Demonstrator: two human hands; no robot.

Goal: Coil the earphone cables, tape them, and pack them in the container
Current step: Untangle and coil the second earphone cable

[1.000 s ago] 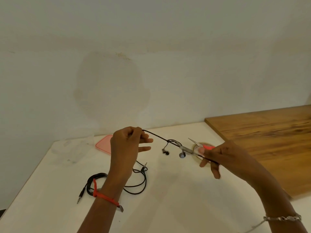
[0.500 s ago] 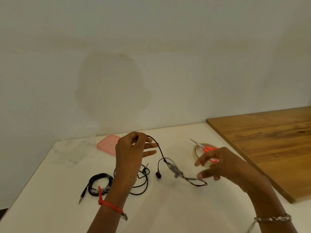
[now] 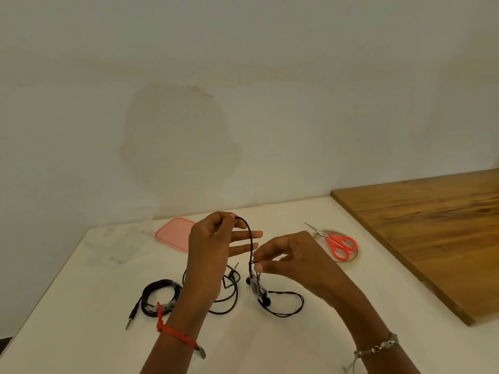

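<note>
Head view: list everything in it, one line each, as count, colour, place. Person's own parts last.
loose black earphone cable: one, black, pinched by left grip and right grip, lower loop on table
coiled, taped black earphone cable: one, black, table's left
flat pink plastic lid: one, pink, far table, behind left grip
clear plastic container: one, see-through, left of the lid
clear tape roll: one, clear, beyond the right grip
red-handled metal scissors: one, red and silver, lying on the tape roll
brown wooden board: one, brown, table's right
white table: one, white, under everything
left grip: one, red wristband on wrist, pinches the cable high
right grip: one, silver bracelet on wrist, pinches the cable lower
</note>
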